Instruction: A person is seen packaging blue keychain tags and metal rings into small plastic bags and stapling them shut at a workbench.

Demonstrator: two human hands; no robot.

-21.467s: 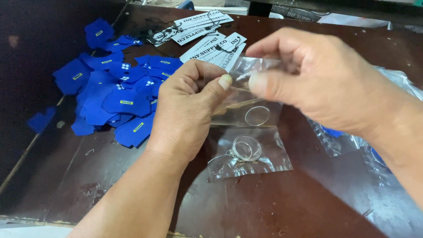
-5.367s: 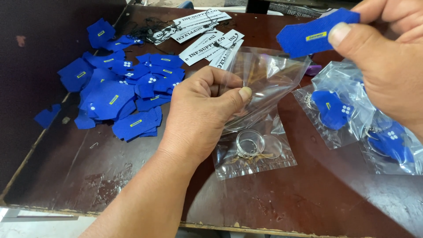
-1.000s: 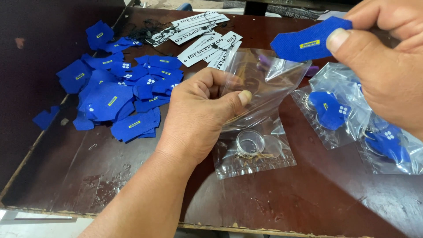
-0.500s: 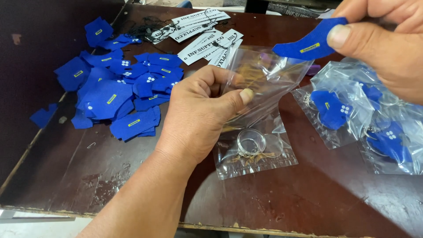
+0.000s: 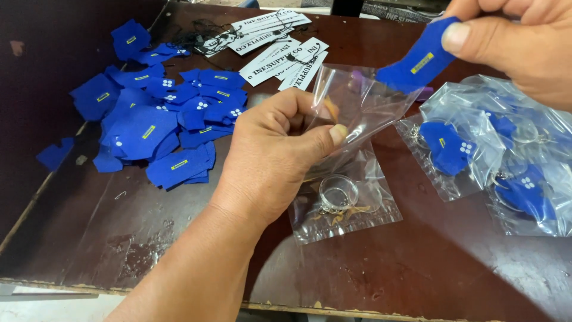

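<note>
I see left hand point(image 5: 274, 161) pinching clear bag point(image 5: 351, 119) mouth open over table point(image 5: 417, 280); ring point(image 5: 338, 192) inside | right hand point(image 5: 518, 42) pinching blue piece point(image 5: 417, 62); since 0.5 s ago its tip has dropped to the bag mouth; I judge insertion starting | 1 blue pile point(image 5: 161, 125) left; filled bags point(image 5: 494, 161) right

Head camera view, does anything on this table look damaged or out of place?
The dark wooden table is worn: the finish is scuffed pale near the front edge, which is chipped. One blue felt piece lies apart from the blue pile, at the left edge. Nothing else stands out.
</note>
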